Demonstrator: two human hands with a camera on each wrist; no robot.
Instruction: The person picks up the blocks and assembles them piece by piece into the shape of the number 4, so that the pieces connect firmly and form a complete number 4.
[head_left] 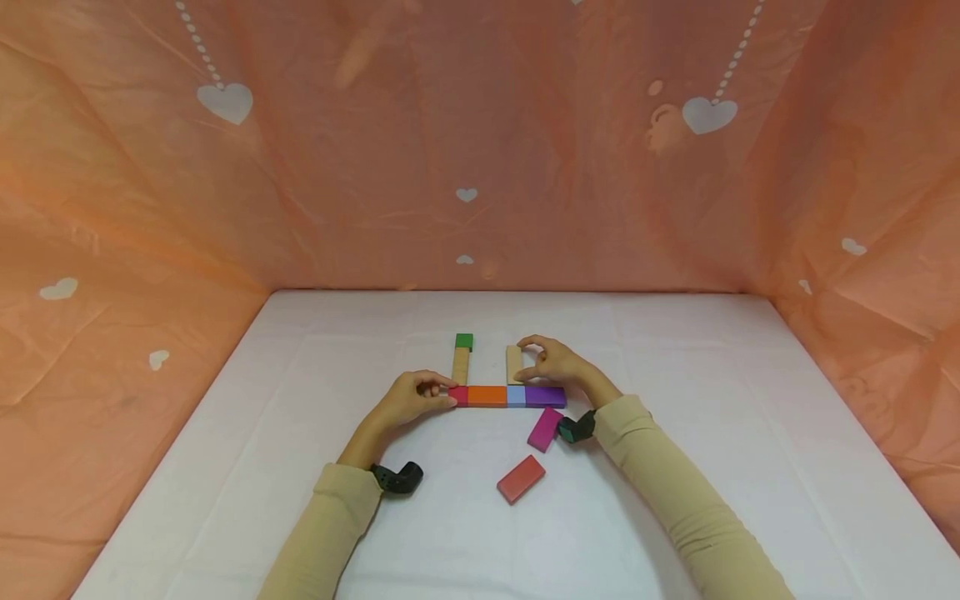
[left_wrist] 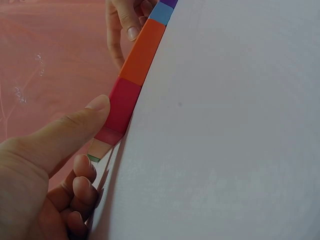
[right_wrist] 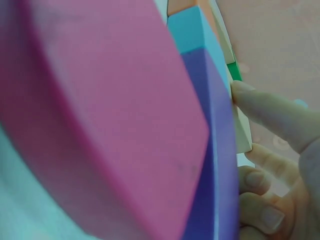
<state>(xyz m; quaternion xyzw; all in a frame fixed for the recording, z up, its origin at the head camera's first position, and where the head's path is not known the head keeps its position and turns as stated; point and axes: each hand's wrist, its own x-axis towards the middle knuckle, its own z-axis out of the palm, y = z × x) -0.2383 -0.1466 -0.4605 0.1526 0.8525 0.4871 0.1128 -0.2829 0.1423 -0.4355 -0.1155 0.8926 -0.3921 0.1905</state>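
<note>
A row of blocks lies across the white table: a crimson block (head_left: 460,397), an orange block (head_left: 487,397), a light blue block (head_left: 516,397) and a purple block (head_left: 545,397). My left hand (head_left: 408,397) pinches the crimson block at the row's left end; its thumb (left_wrist: 100,103) rests against that block in the left wrist view. Behind the light blue block lies a plain wooden block (head_left: 513,364), and my right hand (head_left: 557,362) grips it lengthwise between thumb and forefinger. Another plain wooden block (head_left: 461,367) extends back from the crimson end, with a green block (head_left: 464,341) at its far end.
A magenta block (head_left: 545,429) lies just in front of the purple one, beside the right wrist's camera (head_left: 577,427), and looms large in the right wrist view. Closer to me is a red block (head_left: 521,479). Orange cloth (head_left: 480,150) walls the table's back and sides.
</note>
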